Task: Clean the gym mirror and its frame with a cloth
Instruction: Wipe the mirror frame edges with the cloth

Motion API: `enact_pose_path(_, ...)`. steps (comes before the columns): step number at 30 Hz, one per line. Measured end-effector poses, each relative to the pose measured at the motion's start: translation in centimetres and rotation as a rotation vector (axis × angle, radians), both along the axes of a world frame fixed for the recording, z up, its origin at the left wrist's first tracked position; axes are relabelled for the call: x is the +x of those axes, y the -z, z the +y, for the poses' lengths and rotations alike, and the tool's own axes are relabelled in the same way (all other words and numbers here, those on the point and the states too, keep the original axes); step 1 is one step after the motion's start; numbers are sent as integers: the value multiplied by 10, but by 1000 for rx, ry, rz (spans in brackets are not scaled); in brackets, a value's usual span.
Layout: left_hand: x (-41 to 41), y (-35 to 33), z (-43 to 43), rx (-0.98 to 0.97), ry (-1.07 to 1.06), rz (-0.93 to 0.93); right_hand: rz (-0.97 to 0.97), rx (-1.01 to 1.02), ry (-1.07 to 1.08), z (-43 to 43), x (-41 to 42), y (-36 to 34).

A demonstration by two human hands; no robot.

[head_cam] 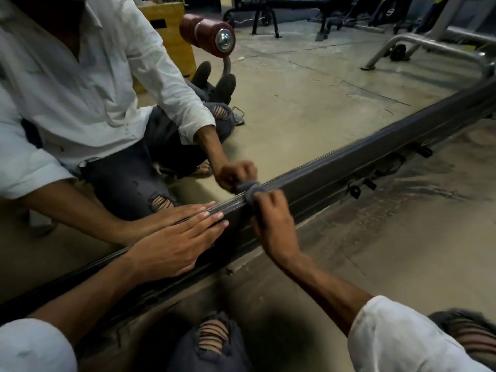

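The mirror (308, 84) fills the upper part of the view and reflects me sitting on the floor. Its dark metal bottom frame (335, 175) runs diagonally from lower left to upper right. My right hand (273, 224) grips a bunched grey cloth (248, 191) against the frame's top edge where it meets the glass. My left hand (177, 242) lies flat on the frame to the left of the cloth, fingers straight and touching the glass edge. Both hands are doubled in the reflection.
Small black clips (354, 190) and a cable (394, 163) hang under the frame on the right. The dusty concrete floor (402, 237) lies below it. My knees in ripped jeans (212, 336) sit close to the frame. Gym benches and a red roller pad (206, 34) show in the reflection.
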State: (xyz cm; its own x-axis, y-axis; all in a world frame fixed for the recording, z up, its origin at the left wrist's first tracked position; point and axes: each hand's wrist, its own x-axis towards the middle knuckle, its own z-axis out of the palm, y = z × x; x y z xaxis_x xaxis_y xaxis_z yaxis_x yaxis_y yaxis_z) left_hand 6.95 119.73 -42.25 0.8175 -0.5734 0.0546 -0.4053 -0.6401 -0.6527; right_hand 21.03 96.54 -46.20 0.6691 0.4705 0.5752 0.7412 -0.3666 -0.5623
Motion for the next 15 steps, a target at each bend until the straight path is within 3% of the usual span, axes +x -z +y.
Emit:
enact_pose_path(2,-1,-3,-1,-3,-11,0,-217,-180,-237,-7,0,-8)
enact_pose_path(4,-1,-6,-2,0,-16,22,-312,-188,-201,-19,29,-14)
enact_pose_path(7,6,-9,-15,71,-74,77,-31,25,114,-44,72,-10)
enact_pose_path(9,26,-6,-27,103,-48,81,102,141,209,-48,82,0)
enact_pose_path(13,79,-8,-51,150,-23,88,-55,32,-159,-40,58,6)
enact_pose_path(15,89,-11,-57,149,-37,101,-116,-15,-196,-47,69,7)
